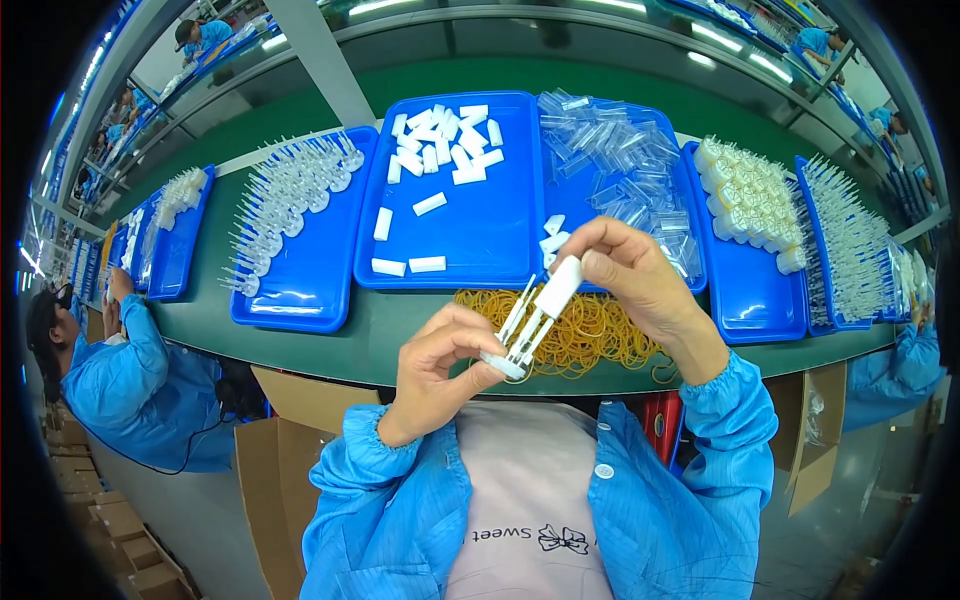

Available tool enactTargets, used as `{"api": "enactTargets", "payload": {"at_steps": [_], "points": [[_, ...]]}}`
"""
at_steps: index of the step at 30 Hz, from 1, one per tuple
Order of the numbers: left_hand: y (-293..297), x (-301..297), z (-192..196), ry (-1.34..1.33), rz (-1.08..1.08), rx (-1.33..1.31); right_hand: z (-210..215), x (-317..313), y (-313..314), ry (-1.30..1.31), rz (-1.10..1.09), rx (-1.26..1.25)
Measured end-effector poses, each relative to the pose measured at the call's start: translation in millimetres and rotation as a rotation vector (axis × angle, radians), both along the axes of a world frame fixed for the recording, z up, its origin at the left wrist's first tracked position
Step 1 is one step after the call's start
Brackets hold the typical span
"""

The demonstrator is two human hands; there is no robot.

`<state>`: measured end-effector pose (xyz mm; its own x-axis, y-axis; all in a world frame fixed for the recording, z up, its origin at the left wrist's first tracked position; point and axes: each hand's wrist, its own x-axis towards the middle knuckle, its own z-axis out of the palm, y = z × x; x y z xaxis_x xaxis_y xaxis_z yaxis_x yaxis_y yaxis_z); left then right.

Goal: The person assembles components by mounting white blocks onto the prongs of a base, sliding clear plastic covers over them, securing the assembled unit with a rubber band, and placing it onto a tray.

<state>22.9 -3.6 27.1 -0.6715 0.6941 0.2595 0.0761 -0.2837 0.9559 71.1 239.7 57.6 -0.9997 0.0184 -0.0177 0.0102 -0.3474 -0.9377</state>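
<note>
My left hand (432, 372) pinches the round base of a white pronged plastic piece (515, 345) between thumb and fingers. The prongs point up and to the right. At their upper end, my right hand (645, 285) grips a small white rectangular block (559, 288) by its top; its lower end meets one or more prongs. How far the two parts fit together I cannot tell. Just beyond and below them lies a pile of yellow rubber bands (600, 335). A few loose white pieces (553, 238) lie near my right fingers.
Ahead, a blue tray (455, 225) holds white blocks; another holds clear plastic pieces (625, 150). To the left, a blue tray (300, 295) carries rows of pronged pieces. Rightward stands a tray (745, 310) of stacked round parts. Co-workers sit at both sides; cardboard boxes (275, 490) stand below.
</note>
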Motion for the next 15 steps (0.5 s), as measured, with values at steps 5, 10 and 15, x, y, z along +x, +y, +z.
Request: {"api": "enactTargets", "payload": {"at_steps": [5,10,15], "points": [[-6,-6,-4,0.269,0.026,-0.112,-1,9,-4,-0.032,0.002,0.134],[8,1,-9,0.011,0.113,-0.092,-13,21,-28,0.053,0.03,0.21],[4,-1,-17,0.077,0.108,-0.115,-7,11,-12,0.106,0.147,0.48]]}}
